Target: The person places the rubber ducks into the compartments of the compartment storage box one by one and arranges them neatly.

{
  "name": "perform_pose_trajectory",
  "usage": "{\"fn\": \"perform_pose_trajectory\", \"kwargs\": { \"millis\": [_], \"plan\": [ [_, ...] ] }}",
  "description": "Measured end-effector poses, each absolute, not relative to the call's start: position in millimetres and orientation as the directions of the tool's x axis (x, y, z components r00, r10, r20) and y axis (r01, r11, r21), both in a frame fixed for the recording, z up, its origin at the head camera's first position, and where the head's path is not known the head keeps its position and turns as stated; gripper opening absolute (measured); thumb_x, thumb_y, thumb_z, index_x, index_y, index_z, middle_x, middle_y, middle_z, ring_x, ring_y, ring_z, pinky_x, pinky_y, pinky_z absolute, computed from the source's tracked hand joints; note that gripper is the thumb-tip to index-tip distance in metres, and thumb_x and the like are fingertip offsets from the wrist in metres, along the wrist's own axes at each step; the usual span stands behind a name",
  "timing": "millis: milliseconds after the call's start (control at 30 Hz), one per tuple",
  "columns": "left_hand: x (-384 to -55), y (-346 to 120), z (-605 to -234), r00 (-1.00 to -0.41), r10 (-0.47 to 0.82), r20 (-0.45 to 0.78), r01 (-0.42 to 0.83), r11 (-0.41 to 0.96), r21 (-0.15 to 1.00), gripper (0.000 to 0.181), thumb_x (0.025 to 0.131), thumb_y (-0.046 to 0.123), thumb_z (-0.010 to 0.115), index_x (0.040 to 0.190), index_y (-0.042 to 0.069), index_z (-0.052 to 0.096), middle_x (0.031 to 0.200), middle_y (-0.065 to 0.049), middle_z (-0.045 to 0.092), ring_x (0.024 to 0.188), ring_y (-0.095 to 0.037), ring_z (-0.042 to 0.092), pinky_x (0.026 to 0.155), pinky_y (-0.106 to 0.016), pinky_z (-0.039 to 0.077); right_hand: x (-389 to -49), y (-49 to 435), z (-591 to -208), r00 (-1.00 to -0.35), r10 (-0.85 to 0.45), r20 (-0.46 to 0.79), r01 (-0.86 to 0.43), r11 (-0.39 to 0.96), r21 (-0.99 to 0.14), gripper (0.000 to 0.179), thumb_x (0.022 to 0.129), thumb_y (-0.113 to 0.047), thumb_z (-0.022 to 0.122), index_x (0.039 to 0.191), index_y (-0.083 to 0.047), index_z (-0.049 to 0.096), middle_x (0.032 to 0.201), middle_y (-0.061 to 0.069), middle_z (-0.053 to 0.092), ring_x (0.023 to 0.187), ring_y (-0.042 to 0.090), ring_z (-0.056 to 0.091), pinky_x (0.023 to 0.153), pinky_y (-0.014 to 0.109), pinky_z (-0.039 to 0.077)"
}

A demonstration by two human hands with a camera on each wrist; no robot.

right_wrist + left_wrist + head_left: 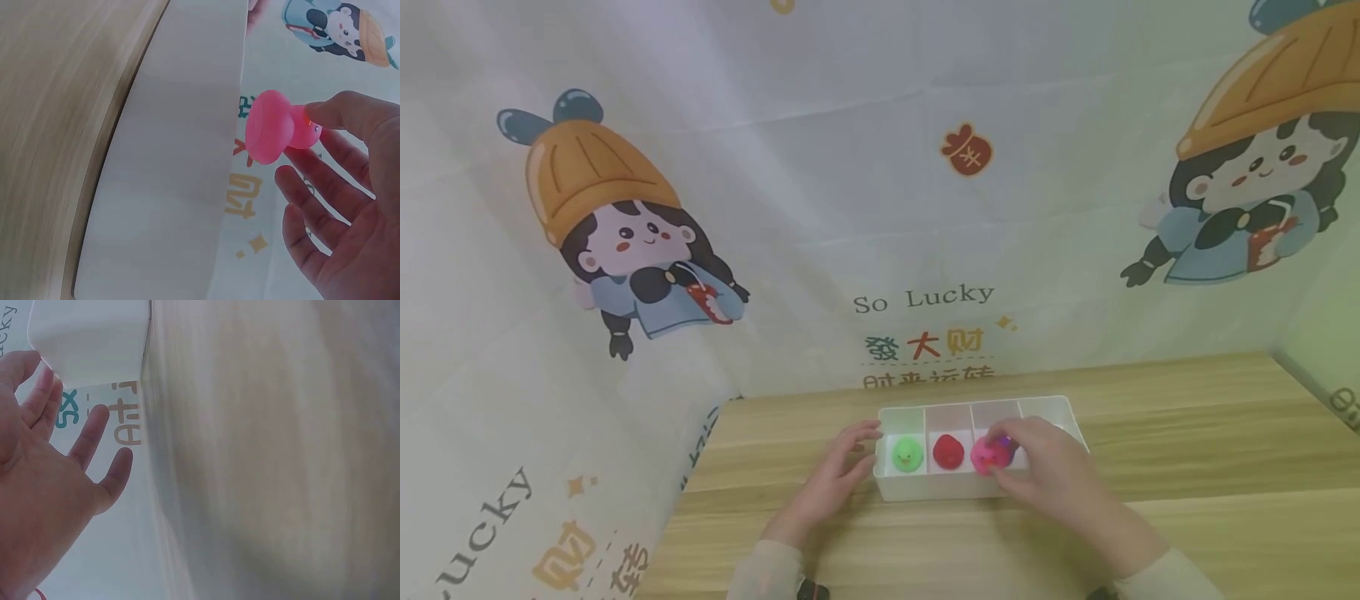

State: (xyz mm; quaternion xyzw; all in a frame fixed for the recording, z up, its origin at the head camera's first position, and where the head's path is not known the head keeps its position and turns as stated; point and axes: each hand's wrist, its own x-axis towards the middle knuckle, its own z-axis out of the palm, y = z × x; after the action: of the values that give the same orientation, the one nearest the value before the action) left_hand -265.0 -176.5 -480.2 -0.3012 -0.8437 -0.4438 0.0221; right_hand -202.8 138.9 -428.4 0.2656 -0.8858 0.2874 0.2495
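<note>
A white compartment box [917,487] stands on the table, its dividers making a row of compartments. In the leftmost sits a green rubber duck [907,454], and beside it a red rubber duck [949,452]. My right hand [1048,467] pinches a pink rubber duck [272,127] between thumb and fingers, above the box's front edge. Something purple [1007,447] shows partly behind the pink duck, mostly hidden. At the box's left end is my left hand [838,467], fingers spread and relaxed, the fingertips [28,362] at its corner; whether they touch it I cannot tell.
Under the box lies a wood-grain table [775,450]. A pale printed cloth [820,208] with cartoon figures and lettering hangs behind the table and along its left side. My right hand covers part of the box's right end.
</note>
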Motion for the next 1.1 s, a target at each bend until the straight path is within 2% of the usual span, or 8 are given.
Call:
{"fn": "perform_pose_trajectory", "kwargs": {
  "millis": [133, 333, 500, 767, 933, 1100],
  "plan": [
    [-265, -177, -481, -0.808, 0.5, 0.311, 0.541, 0.421, 0.728, 0.034, 0.09, 0.016, 0.05, 0.123, 0.009, 0.044, 0.137, -0.004, 0.031, 0.116, -0.027, 0.037, 0.093, -0.048, 0.033, -202, 146, -429, -0.748, -0.317, 0.584, -0.595, 0.711, -0.375, 0.026, 0.067, -0.022, 0.073, 0.088, -0.021, 0.059, 0.081, -0.014, 0.055, 0.074, 0.006, 0.049, 0.062, 0.024, 0.045],
    [-264, -178, -479, -0.827, 0.486, 0.282, 0.505, 0.424, 0.751, 0.034, 0.09, 0.014, 0.051, 0.123, 0.01, 0.044, 0.138, -0.003, 0.031, 0.113, -0.028, 0.039, 0.092, -0.049, 0.034, -200, 153, -430, -0.8, -0.269, 0.536, -0.526, 0.744, -0.412, 0.028, 0.066, -0.023, 0.073, 0.089, -0.025, 0.058, 0.083, -0.016, 0.054, 0.076, 0.007, 0.051, 0.062, 0.022, 0.045],
    [-261, -179, -475, -0.839, 0.467, 0.278, 0.493, 0.437, 0.752, 0.033, 0.089, 0.011, 0.051, 0.122, 0.01, 0.046, 0.137, -0.003, 0.032, 0.114, -0.026, 0.039, 0.093, -0.047, 0.034, -205, 158, -431, -0.786, -0.271, 0.556, -0.538, 0.742, -0.4, 0.027, 0.067, -0.021, 0.073, 0.09, -0.024, 0.059, 0.084, -0.014, 0.057, 0.075, 0.007, 0.052, 0.06, 0.023, 0.045],
    [-247, -171, -455, -0.834, 0.472, 0.286, 0.492, 0.402, 0.773, 0.033, 0.089, 0.005, 0.05, 0.121, 0.002, 0.045, 0.136, -0.013, 0.032, 0.113, -0.038, 0.037, 0.092, -0.054, 0.03, -212, 175, -433, -0.788, -0.264, 0.557, -0.537, 0.738, -0.409, 0.03, 0.067, -0.015, 0.074, 0.093, -0.019, 0.06, 0.088, -0.012, 0.058, 0.076, 0.011, 0.052, 0.062, 0.027, 0.044],
    [-251, -170, -458, -0.836, 0.473, 0.278, 0.488, 0.411, 0.77, 0.033, 0.089, 0.006, 0.05, 0.121, 0.004, 0.045, 0.136, -0.011, 0.032, 0.113, -0.037, 0.037, 0.093, -0.052, 0.031, -216, 188, -432, -0.808, -0.249, 0.534, -0.501, 0.767, -0.402, 0.03, 0.067, -0.016, 0.075, 0.093, -0.02, 0.06, 0.085, -0.011, 0.058, 0.075, 0.014, 0.052, 0.063, 0.028, 0.044],
    [-265, -175, -481, -0.836, 0.473, 0.276, 0.495, 0.437, 0.751, 0.034, 0.09, 0.013, 0.051, 0.123, 0.012, 0.045, 0.138, -0.001, 0.031, 0.114, -0.032, 0.039, 0.092, -0.05, 0.033, -219, 199, -431, -0.822, -0.248, 0.513, -0.47, 0.804, -0.365, 0.03, 0.066, -0.016, 0.074, 0.092, -0.021, 0.061, 0.083, -0.011, 0.058, 0.076, 0.014, 0.053, 0.063, 0.03, 0.044]
  ]
}}
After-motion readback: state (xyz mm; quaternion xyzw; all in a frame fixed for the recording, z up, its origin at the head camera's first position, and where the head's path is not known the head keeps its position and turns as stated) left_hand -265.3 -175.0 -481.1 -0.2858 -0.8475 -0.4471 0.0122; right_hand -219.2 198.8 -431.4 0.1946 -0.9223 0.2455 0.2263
